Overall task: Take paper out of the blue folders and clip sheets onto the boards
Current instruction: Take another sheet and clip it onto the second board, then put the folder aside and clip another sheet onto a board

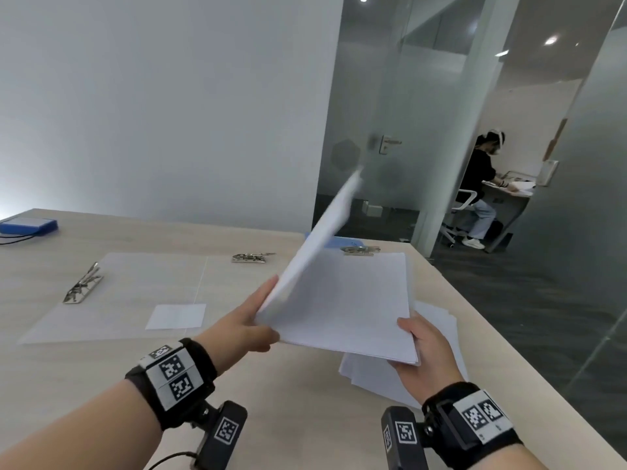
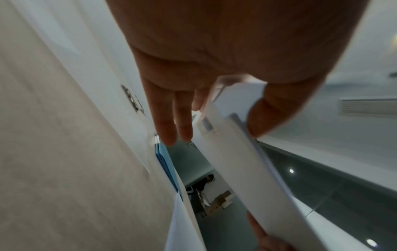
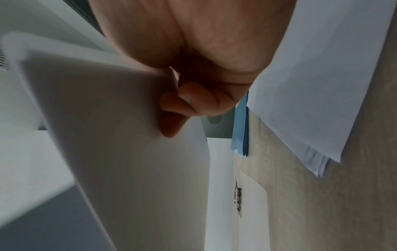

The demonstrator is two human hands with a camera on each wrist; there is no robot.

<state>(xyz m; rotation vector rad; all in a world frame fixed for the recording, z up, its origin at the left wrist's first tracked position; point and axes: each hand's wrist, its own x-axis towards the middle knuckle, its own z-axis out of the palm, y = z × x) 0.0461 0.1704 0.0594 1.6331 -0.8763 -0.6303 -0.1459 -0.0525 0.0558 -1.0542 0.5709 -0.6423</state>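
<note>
I hold a stack of white paper above the table's right half. My right hand grips its near right corner, fingers curled underneath. My left hand pinches a few top sheets at the stack's left edge; they stand tilted up and blurred, and the thumb presses on them. Two clear boards lie on the table, one with a metal clip at the left, one with a clip in the middle. A third clip shows behind the stack, next to a blue folder.
Loose white sheets lie fanned on the table under my right hand. A small white slip rests on the left board. A blue box sits at the far left corner. The table edge runs along the right; beyond is a glass door.
</note>
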